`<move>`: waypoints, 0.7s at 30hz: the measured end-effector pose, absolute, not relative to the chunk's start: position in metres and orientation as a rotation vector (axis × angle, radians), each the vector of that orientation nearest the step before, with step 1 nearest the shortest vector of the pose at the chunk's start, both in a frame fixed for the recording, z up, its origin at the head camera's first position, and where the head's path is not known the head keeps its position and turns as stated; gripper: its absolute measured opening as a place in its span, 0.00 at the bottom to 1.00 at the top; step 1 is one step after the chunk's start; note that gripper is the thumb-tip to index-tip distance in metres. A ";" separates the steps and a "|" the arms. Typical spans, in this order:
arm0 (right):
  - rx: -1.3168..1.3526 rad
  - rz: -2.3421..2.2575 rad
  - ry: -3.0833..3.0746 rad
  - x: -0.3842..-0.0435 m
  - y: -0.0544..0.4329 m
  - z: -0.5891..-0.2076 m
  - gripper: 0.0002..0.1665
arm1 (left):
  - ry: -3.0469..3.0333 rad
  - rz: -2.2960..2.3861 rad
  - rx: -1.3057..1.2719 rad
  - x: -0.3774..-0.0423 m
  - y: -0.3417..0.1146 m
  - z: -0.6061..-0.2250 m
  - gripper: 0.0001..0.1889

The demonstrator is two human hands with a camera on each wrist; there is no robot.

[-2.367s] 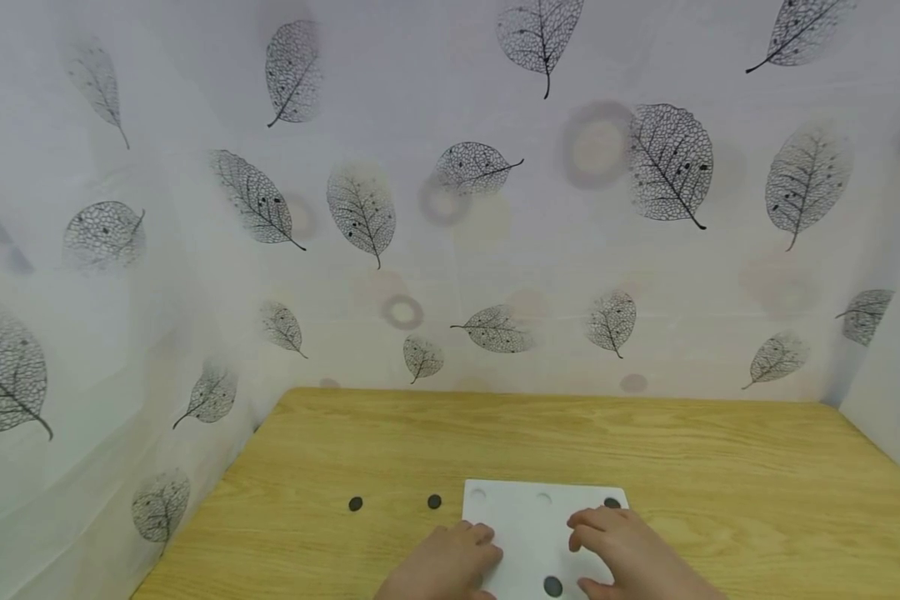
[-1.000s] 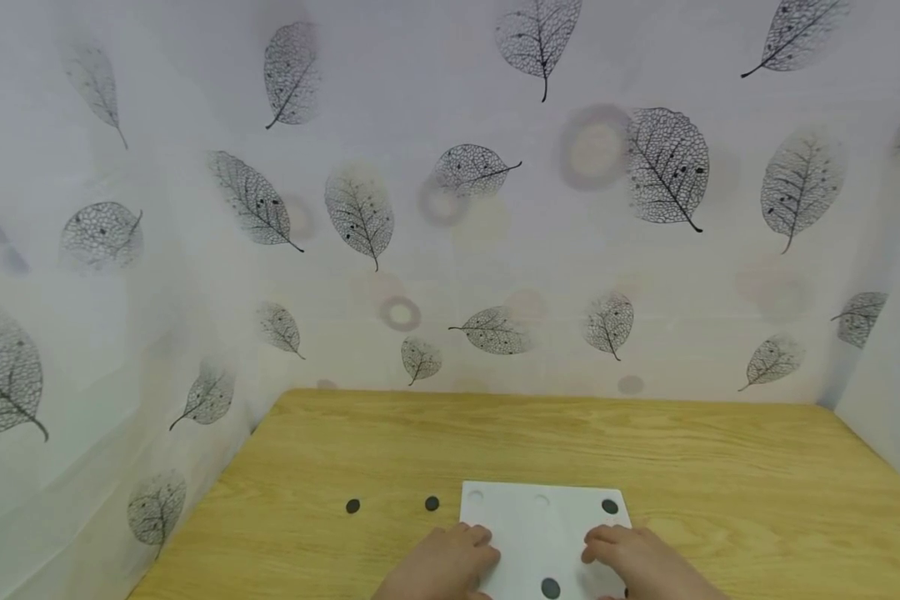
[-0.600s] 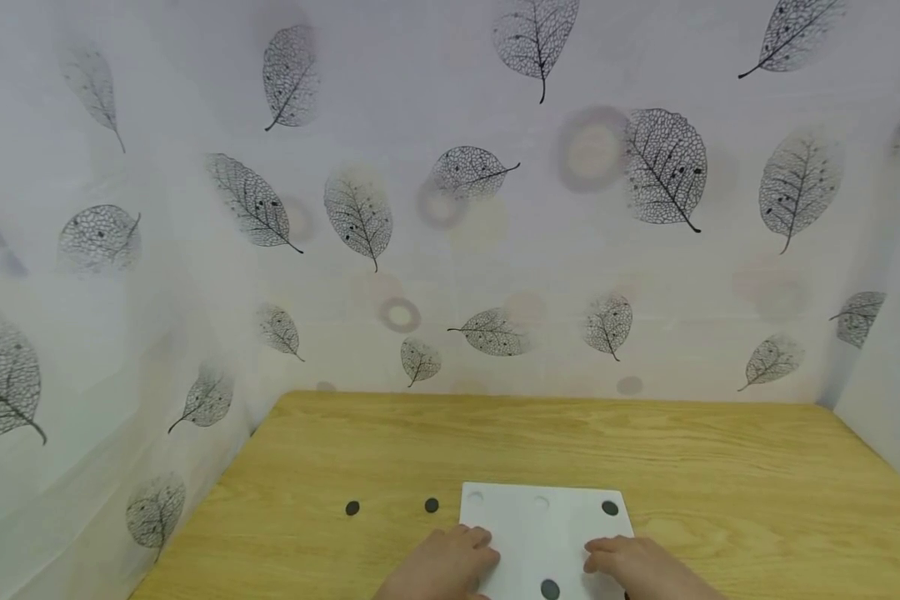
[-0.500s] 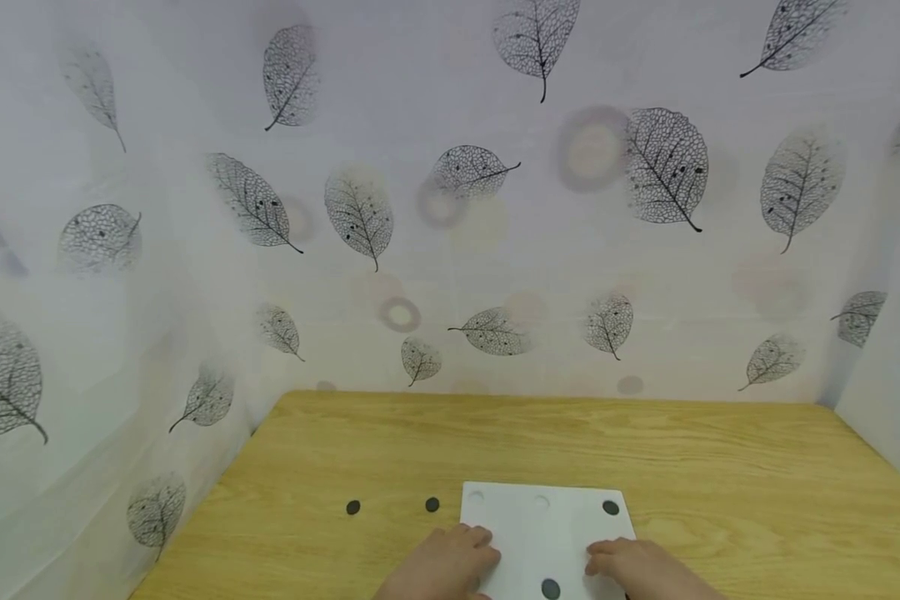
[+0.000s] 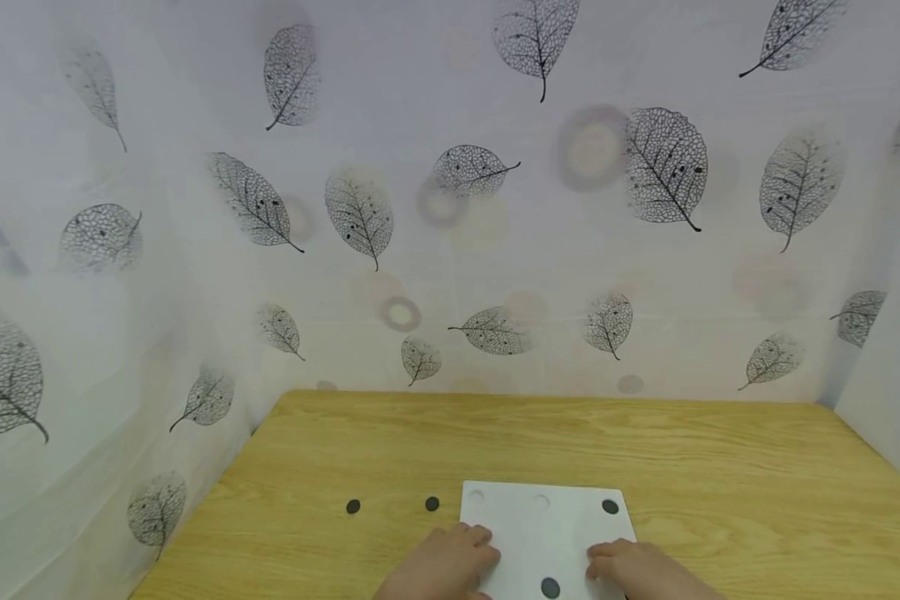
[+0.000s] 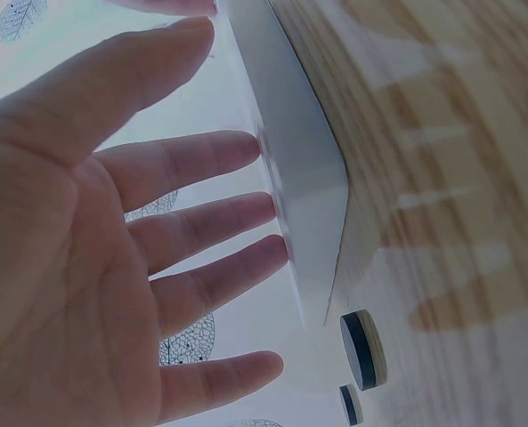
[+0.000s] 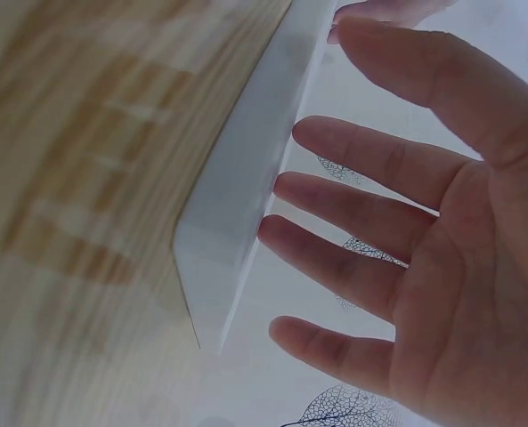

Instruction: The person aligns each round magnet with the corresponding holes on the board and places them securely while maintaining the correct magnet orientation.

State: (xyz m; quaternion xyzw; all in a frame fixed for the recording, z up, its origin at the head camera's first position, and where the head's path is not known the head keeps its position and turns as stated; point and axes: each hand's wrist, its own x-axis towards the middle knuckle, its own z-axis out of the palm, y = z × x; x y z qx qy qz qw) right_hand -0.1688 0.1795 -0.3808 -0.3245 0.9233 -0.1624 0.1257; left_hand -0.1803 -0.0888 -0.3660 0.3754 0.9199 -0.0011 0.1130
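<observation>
A thin white board point(image 5: 536, 533) with shallow round recesses lies on the table. A black disc point(image 5: 610, 507) fills its far right recess, and another disc point(image 5: 551, 587) sits nearer the front middle. Two far recesses, left and middle, hold nothing. My left hand point(image 5: 438, 571) is at the board's left side; in the left wrist view its spread fingertips meet the board point(image 6: 304, 169) along one face. On the right side my right hand point(image 5: 645, 571) rests its fingertips on the board, fingers fairly straight in the right wrist view. Both palms hold nothing.
Two loose black discs point(image 5: 432, 504) point(image 5: 353, 507) lie on the wooden table point(image 5: 540, 433) left of the board. A pale curtain point(image 5: 450, 250) printed with leaves hangs behind the table and along both sides.
My right hand has shifted right and toward the front of the board, uncovering the far right disc, then settled there. The left hand and loose discs stay nearly still.
</observation>
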 end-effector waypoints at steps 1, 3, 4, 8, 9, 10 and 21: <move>-0.935 -0.476 2.687 -0.169 0.179 -0.381 0.23 | 2.698 -0.006 1.099 -0.181 -0.089 -0.366 0.17; -0.919 -0.479 2.684 -0.169 0.179 -0.380 0.23 | 2.696 -0.009 1.097 -0.181 -0.088 -0.366 0.18; -0.914 -0.477 2.684 -0.169 0.179 -0.380 0.23 | 2.694 -0.007 1.096 -0.181 -0.088 -0.366 0.18; -0.919 -0.464 2.690 -0.169 0.180 -0.381 0.23 | 2.697 -0.013 1.114 -0.181 -0.088 -0.365 0.18; -0.925 -0.457 2.693 -0.169 0.180 -0.381 0.23 | 2.698 -0.015 1.121 -0.181 -0.088 -0.366 0.18; -0.928 -0.454 2.693 -0.169 0.180 -0.381 0.23 | 2.700 -0.017 1.128 -0.181 -0.088 -0.366 0.18; -0.923 -0.446 2.704 -0.168 0.179 -0.378 0.23 | 2.702 -0.022 1.115 -0.181 -0.088 -0.366 0.18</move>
